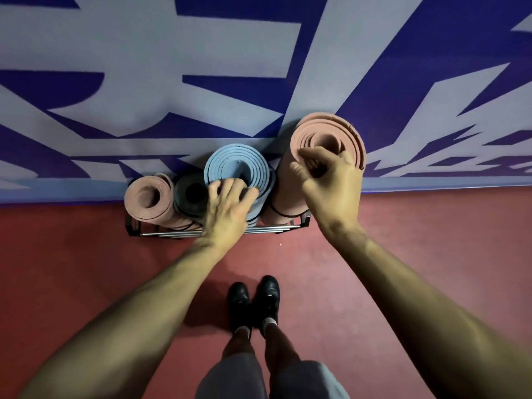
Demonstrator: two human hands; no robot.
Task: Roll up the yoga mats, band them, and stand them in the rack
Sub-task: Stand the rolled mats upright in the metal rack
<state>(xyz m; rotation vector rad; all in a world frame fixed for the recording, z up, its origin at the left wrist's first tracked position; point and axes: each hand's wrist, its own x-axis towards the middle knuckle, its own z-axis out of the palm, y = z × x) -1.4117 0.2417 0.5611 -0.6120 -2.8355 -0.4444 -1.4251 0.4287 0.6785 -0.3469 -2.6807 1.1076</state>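
4 rolled mats stand on end in the rack [164,233] against the wall [201,82]: a small pink mat [144,197], a black mat [190,194], a blue mat [236,162] and, at the right end, a tall pink mat [325,131] that rises above the others. The right hand [331,182] grips the tall pink mat at its top, fingers [310,162] curled over the near layers into the hollow core. The left hand [227,208] rests on the blue mat's top end, spread and nearly straight, holding nothing. The foam looks light, soft and grippy, so a roll should lift easily with 1 hand, but it may squash or telescope if pulled by its inner turns. The safer hold is probably around the outer wrap, above the black band [283,215] low on the roll. The rack's front rails form a lip to clear, the blue mat crowds the left side, and the wall is close behind. Open floor [403,240] lies in front and to the right.
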